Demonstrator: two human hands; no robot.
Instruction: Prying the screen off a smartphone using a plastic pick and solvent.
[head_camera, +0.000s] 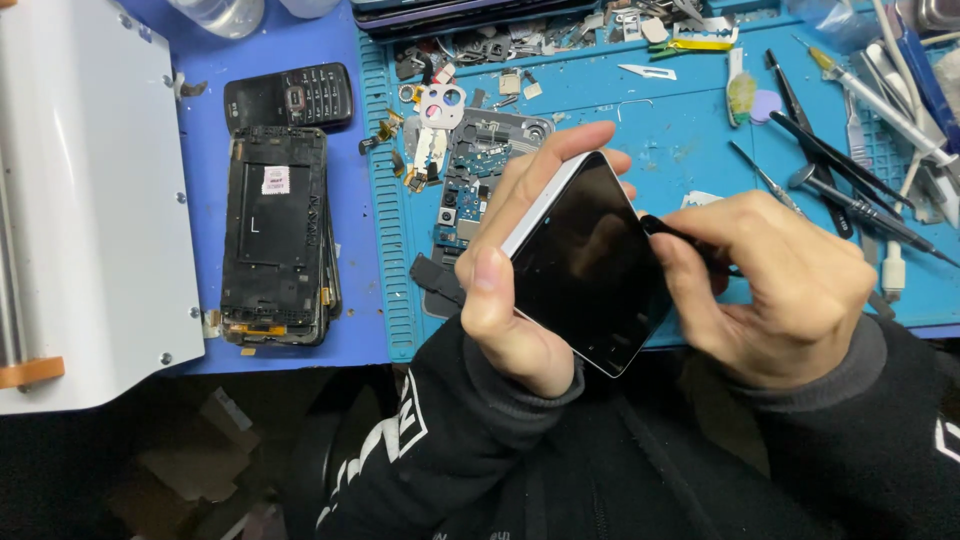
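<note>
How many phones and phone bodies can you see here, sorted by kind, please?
Smartphone held in the left hand, black tool in the right hand at its edge: 1
Black keypad phone: 1
Stack of stripped phone frames: 1
Opened phone body: 1
Total: 4

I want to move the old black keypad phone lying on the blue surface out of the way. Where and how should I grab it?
Probably pinch the small black keypad phone across its two long edges, coming straight down from above. It lies flat, keypad up, turned sideways, and both long edges look free. The stack of black phone frames sits just below it, so keep fingers clear of that side.
</note>
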